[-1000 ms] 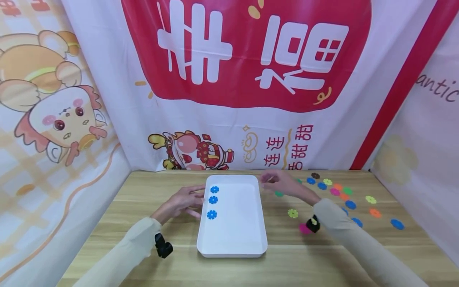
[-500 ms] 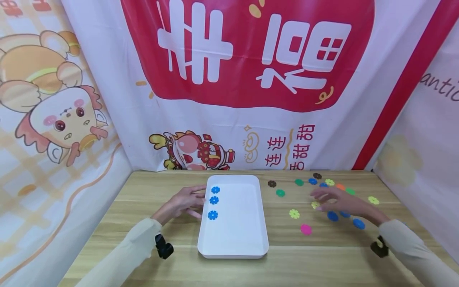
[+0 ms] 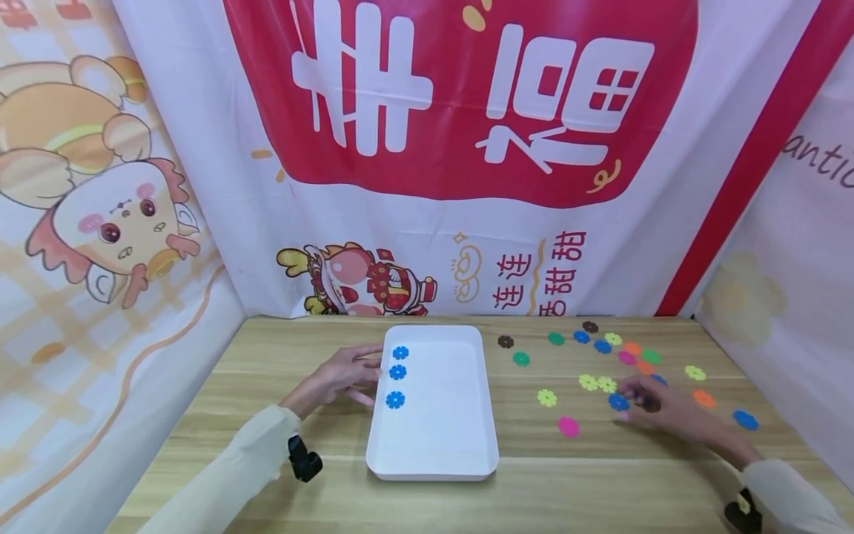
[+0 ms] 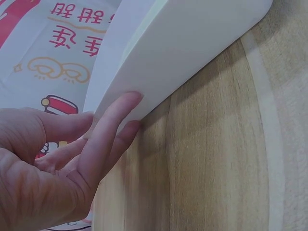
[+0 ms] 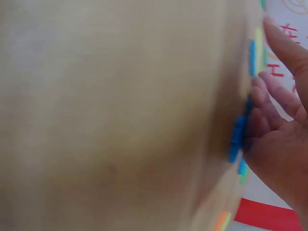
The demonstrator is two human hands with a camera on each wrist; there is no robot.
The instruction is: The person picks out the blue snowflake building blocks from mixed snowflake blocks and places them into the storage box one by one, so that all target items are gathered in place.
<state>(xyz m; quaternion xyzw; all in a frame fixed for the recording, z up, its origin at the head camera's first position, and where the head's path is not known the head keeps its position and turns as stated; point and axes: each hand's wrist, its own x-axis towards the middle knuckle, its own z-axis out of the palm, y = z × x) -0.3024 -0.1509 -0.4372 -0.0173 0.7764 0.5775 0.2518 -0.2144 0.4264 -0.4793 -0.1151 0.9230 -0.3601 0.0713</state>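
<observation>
A white rectangular tray (image 3: pixel 440 423) lies on the table with three blue flower-shaped discs, one of them a blue disc (image 3: pixel 395 400), in a column along its left side. My left hand (image 3: pixel 347 374) is at the tray's left wall; in the left wrist view its straight fingers (image 4: pixel 108 130) touch the outer wall (image 4: pixel 159 62). To the right, my right hand (image 3: pixel 660 408) is low over the scattered discs, thumb and forefinger parted beside a loose blue flower disc (image 3: pixel 618 401). Other blue discs (image 5: pixel 236 139) show beside this hand in the right wrist view.
Flower discs in several colours lie right of the tray: a pink disc (image 3: pixel 568 426), a yellow disc (image 3: pixel 547 397), a green disc (image 3: pixel 521 359), a brown disc (image 3: pixel 505 342). A printed cloth (image 3: pixel 467 259) hangs behind the table (image 3: pixel 320 489), and others flank it.
My right hand has moved from beside the tray's far right corner rightward and nearer, to the scattered discs. The brown disc by the tray has come into view. My left hand and the tray stay put.
</observation>
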